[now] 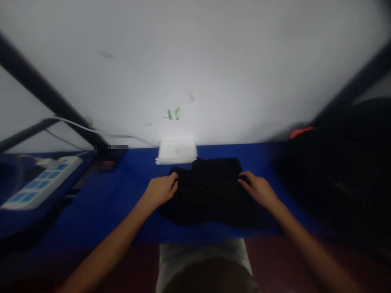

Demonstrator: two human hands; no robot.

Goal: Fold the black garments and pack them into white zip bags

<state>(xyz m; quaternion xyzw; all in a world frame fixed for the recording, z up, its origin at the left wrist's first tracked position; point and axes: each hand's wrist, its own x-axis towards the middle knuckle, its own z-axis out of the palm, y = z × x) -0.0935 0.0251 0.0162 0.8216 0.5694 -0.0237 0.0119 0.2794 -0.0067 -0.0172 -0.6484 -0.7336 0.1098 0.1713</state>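
Cloth, one black piece [210,191], lies in loose folds on the one blue surface [116,211] in front of us, its upper edge stepped and its lower edge blurred. We have two hands on it, one at each side. Our left hand [163,189] has thumb and fingers bent narrow over the upper left edge, holding it; our right hand [259,189] pinches the right edge, dark fabric showing between thumb and finger.

Just beyond the cloth we see one white flat object [177,149], too glared to identify, with one white cord [117,135] running left from near it. Near the left end of the blue surface is one dark object [108,156], pixelated. Farther left sits one white power strip [42,183] with two rows of blue panels, too blurred for us to count surely. On our right stands one large black mass [339,179] with one orange patch [302,132]. Behind everything rises one pale wall [238,73], bearing two small green marks [170,114] side by side.
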